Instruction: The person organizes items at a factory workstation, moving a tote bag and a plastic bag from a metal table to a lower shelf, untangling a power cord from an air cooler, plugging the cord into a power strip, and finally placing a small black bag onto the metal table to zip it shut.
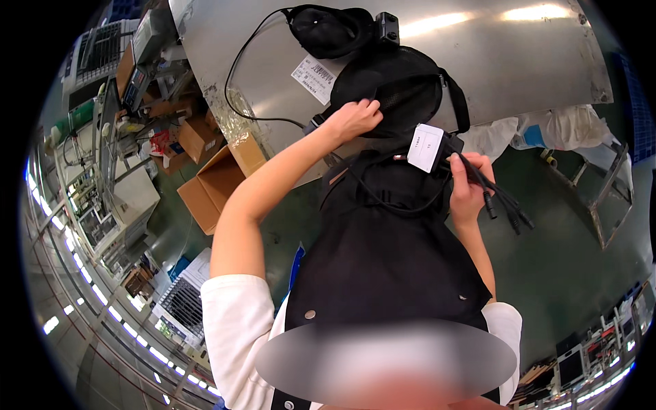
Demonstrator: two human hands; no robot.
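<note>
A round black mesh pouch [410, 82] lies at the near edge of the metal table. My left hand [359, 117] is at the pouch's left side, fingers closed in a pinch on its black material; the fingertips are partly hidden. My right hand [471, 188] is closed around a bundle of black cables [502, 198], whose connector ends hang out to the right. Just above that hand, a black box with a white label [425, 147] sits against the pouch's near side. A black cable loops across the black apron [383, 253] on my front.
Farther back on the metal table [506, 61] lie a black cap [324, 31] with a small black box [387, 29] and a printed paper label [313, 78]. Open cardboard boxes [212, 191] stand left. Plastic-wrapped items [553, 126] and a metal frame [608, 198] are right.
</note>
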